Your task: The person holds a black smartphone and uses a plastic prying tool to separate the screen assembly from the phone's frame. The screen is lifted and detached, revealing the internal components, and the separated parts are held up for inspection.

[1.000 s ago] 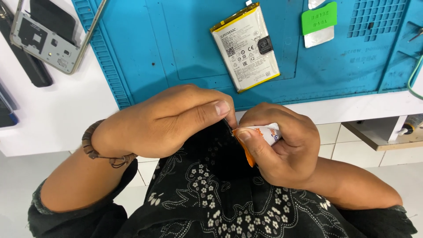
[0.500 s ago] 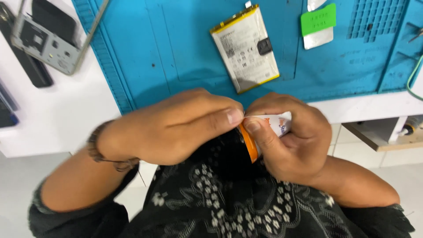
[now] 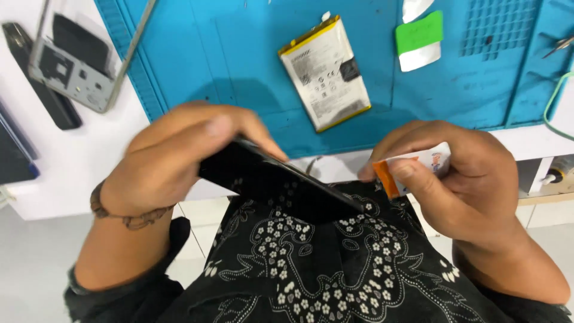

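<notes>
Black phone (image 3: 281, 188), blue mat (image 3: 239, 66) (green tag (image 3: 420, 32))

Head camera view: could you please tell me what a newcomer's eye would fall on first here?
Probably the two hands low in the middle: the left hand grips a flat black phone tilted over a black flowered cloth, while the right hand pinches a small white and orange tube. Behind them, a white phone battery with yellow edges lies on the blue work mat.

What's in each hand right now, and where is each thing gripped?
The left hand grips a black phone by its upper end, fingers over the top edge. The right hand pinches a small white-and-orange packet between thumb and fingers.
</notes>
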